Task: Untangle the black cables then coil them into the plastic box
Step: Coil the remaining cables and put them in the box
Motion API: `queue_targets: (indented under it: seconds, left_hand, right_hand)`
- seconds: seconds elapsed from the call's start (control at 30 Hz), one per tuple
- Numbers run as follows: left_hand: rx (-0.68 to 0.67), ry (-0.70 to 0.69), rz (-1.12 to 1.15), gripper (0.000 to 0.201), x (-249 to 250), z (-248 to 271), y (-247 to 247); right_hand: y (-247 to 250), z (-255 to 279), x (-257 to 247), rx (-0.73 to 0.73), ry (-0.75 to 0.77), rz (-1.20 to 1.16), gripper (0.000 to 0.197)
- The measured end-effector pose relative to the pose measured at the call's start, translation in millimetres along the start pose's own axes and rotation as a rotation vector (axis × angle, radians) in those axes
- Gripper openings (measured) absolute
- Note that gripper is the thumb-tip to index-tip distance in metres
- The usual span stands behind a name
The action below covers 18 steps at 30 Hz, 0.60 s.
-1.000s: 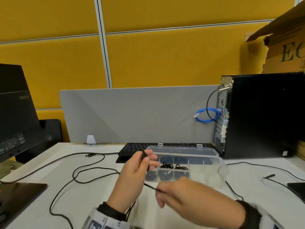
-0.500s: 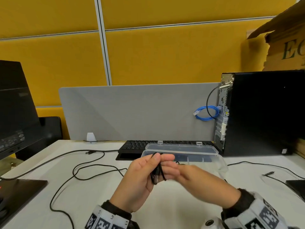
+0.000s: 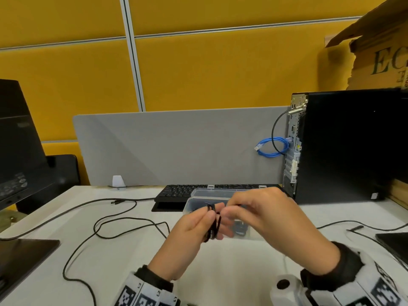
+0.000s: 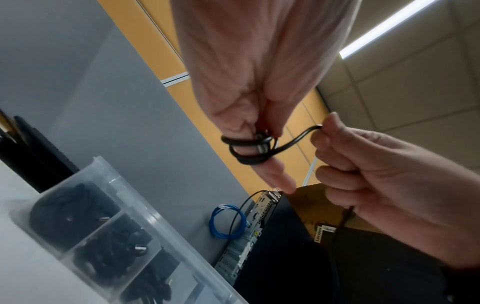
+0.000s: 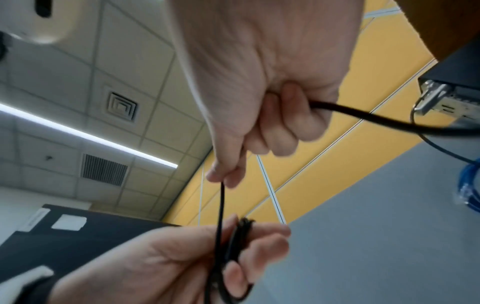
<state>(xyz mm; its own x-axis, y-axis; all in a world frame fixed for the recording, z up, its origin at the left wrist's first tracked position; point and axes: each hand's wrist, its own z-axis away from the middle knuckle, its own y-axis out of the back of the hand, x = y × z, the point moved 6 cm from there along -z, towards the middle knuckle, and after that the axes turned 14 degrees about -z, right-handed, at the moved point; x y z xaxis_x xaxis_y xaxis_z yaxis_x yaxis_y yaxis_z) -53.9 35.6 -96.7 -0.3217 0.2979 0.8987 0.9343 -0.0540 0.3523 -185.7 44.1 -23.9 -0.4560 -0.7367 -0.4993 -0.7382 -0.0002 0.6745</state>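
The right hand [image 3: 271, 219] has swung up from low on the desk [image 3: 231, 272], feeding cable onto the coil [image 3: 213, 224] pinched in the left hand's [image 3: 192, 228] grip, right hand's grip clamped on the tail. Another turn laid. Plastic box [image 3: 199, 198] waits behind, seemingly part-filled. Yellow wall panels, grey divider, tower PC [image 3: 353, 146] alongside.

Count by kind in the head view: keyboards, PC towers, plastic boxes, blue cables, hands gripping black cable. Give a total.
keyboard: 1
PC tower: 1
plastic box: 1
blue cable: 1
hands gripping the black cable: 2, left hand and right hand
Total: 6
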Motion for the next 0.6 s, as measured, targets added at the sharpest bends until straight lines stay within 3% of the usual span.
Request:
queue_targets:
  seconds: [0.07,0.17,0.23,0.3,0.37,0.5,0.6]
  left_hand:
    - [-0.062,-0.011,-0.024,0.042,8,3,-9]
    - [-0.168,0.027,0.153,0.053,13,7,-20]
    - [-0.226,0.032,0.283,0.055,19,11,-22]
    - [-0.216,0.009,0.421,0.043,26,14,-18]
    - [-0.105,-0.030,0.488,0.033,29,11,-9]
    - [0.173,-0.043,0.532,0.032,13,-1,6]
    - [0.278,-0.013,0.470,0.030,3,-2,14]
  right_hand:
    - [2,-2,8,0.112,0.047,-0.081,0.031]
    - [2,-3,12,0.210,0.115,-0.211,0.025]
    - [4,-5,19,0.242,0.079,-0.377,0.012]
    - [2,-8,33,0.195,-0.020,-0.466,0.013]
    - [-12,-7,45,-0.005,-0.124,-0.314,0.020]
    - [-55,16,40,-0.580,-0.214,0.087,0.028]
    - [-58,25,11,-0.686,-0.164,0.106,0.030]
